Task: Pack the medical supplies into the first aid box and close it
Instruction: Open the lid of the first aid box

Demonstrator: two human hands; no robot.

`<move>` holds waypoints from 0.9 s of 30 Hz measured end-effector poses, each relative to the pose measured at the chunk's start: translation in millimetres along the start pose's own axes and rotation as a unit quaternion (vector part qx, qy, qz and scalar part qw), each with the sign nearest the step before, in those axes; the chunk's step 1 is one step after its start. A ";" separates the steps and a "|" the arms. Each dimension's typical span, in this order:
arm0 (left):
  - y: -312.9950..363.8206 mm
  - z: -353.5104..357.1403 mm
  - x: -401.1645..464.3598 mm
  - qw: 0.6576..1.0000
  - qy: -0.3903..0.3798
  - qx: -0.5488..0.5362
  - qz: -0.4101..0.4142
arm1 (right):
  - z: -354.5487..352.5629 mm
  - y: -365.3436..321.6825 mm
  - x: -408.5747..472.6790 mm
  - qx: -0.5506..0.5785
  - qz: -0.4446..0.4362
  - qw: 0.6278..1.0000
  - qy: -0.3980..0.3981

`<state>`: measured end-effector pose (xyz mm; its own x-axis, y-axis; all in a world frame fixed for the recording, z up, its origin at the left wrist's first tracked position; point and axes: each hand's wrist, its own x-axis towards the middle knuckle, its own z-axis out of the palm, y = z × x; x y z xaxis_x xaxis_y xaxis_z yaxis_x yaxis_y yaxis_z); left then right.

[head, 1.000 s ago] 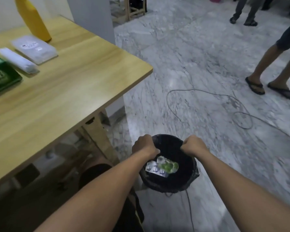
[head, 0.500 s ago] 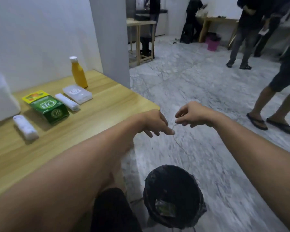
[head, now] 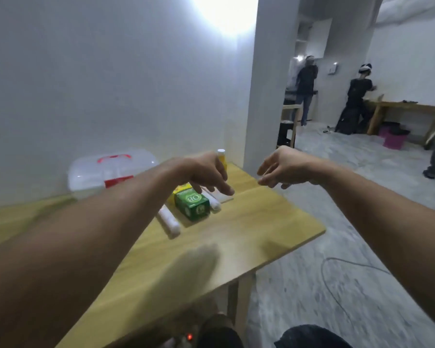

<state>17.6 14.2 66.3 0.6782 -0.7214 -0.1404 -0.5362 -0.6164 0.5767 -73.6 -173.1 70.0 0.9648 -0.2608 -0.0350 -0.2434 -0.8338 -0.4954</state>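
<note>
Wooden table (head: 249, 237) mid-frame | view has swung up from bin to supplies | left hand (head: 206, 172), right hand (head: 281, 167) spread, empty | first aid box (head: 108, 172) closed, upper left | green box (head: 192, 203) unpacked; packing not begun

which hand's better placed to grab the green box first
Left, probably. The left hand hovers open right above the green box, while the right hand hangs off to the side, beyond the supplies.

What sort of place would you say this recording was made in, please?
Probably a bare indoor workroom: plain white walls, a marble-patterned floor, simple wooden tables, and other people at a bench in the background.
</note>
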 end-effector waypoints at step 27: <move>-223.9 -88.2 -44.4 0.930 0.292 0.144 -0.172 | 193.1 -148.3 151.7 -0.081 -0.433 0.882 0.168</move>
<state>151.8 212.0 14.4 0.9463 -0.2235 0.2337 -0.2929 -0.8986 0.3267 128.2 4.9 -29.4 0.7183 0.4007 0.5687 0.5327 -0.8426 -0.0793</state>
